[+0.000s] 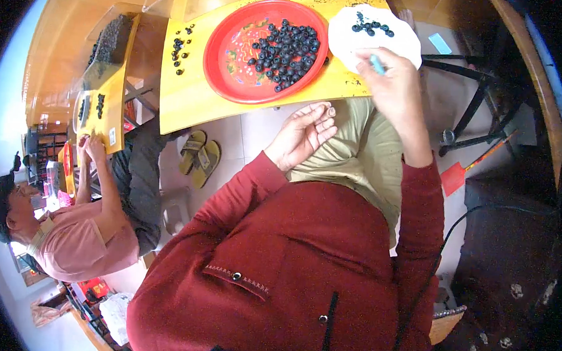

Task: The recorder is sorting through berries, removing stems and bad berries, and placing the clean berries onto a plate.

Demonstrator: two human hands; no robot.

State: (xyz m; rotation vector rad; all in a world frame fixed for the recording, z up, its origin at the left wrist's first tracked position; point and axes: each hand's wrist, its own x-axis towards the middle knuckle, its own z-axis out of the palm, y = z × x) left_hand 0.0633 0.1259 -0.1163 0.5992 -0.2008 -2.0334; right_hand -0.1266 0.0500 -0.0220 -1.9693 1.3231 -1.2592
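Note:
My right hand (392, 86) is closed around a small tool with a light teal handle (377, 65), over the near edge of a white plate (405, 47). The tool's working end is hidden or too small to tell. Several dark, round, berry-like pieces (372, 29) and tiny dark bits lie on that plate. Nearer my lap, just off the table edge, my left hand (303, 133) is turned palm up. Its fingers are curled and the thumb meets the fingertips; what they pinch, if anything, cannot be made out. A red round tray (225, 83) holds many more dark pieces (290, 52), mostly toward its right.
Loose dark pieces (181, 49) lie on the yellow table (181, 107) left of the tray. Dark crumbs dot the table near the plate. Another person (81, 228) works at a yellow board (116, 97) on the left. Slippers (200, 158) and a red-bladed tool (454, 178) are on the floor.

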